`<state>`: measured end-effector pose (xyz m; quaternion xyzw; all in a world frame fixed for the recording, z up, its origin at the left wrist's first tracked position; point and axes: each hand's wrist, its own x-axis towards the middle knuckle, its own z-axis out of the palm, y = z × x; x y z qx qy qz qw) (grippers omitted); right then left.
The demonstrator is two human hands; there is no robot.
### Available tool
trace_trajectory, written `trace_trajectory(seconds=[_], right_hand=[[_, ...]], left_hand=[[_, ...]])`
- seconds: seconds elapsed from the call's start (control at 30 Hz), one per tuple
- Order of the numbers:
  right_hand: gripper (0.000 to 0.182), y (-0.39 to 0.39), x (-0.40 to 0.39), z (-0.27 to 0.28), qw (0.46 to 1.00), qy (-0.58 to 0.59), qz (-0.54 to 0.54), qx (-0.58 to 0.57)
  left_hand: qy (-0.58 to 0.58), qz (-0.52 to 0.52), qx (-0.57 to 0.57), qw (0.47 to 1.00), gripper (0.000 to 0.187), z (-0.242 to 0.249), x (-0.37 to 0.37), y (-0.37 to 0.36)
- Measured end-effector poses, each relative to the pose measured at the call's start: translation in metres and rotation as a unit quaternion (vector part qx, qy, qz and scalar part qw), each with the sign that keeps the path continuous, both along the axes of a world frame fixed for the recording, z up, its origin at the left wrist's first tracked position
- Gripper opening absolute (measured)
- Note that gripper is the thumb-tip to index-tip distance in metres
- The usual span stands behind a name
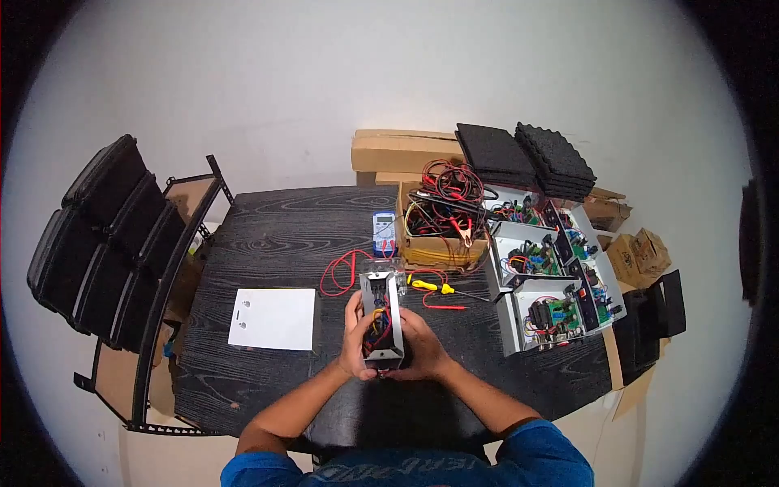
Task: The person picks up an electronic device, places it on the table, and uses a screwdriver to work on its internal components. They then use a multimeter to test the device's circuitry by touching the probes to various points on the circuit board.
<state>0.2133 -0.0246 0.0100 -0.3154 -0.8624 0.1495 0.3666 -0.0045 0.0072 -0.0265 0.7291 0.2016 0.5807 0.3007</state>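
Observation:
Between my two hands I hold a metal electronics enclosure [395,329], raised over the front of the dark table and with its open side showing coloured wires inside. My left hand [355,341] wraps the left wall and lower edge. On the opposite wall my right hand [420,349] is closed round the box, its fingers partly hidden behind it. Just beyond the box lie a yellow screwdriver [432,286], a red test lead [345,272] and a blue multimeter [384,231]. A white metal plate with cut-outs [272,319] rests flat to the left.
Several open enclosures with circuit boards [552,312] stand at the table's right. A cardboard box [442,252] heaped with cables and clamps sits at the back, near black foam sheets [497,154]. Black cases [105,252] fill a metal rack [154,349] on the left.

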Motion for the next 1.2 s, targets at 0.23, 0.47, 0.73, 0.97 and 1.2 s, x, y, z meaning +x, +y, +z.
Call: trace_trajectory(seconds=[0.23, 0.47, 0.73, 0.97, 1.2], right_hand=[[0.119, -0.001, -0.005, -0.001, 0.998, 0.054, 0.019, 0.039], [0.115, -0.006, -0.006, 0.003, 0.999, 0.046, 0.011, 0.016], [0.115, -0.004, -0.002, 0.0, 1.0, 0.012, 0.012, -0.015], [0.064, 0.032, 0.013, 0.037, 0.987, 0.153, -0.04, 0.012], [0.02, 0.127, -0.017, 0.047, 0.987, -0.104, -0.115, 0.043]], left_hand=[[-0.014, 0.066, 0.045, 0.997, 0.122, 0.04, -0.009, -0.007], [0.021, 0.0, -0.028, 0.999, 0.11, 0.079, -0.006, -0.017], [0.091, -0.062, -0.034, 0.993, 0.086, 0.106, -0.008, -0.03], [0.096, -0.061, 0.02, 0.993, 0.085, 0.103, -0.006, -0.027], [0.09, -0.071, 0.046, 0.992, 0.075, 0.104, -0.006, -0.026]])
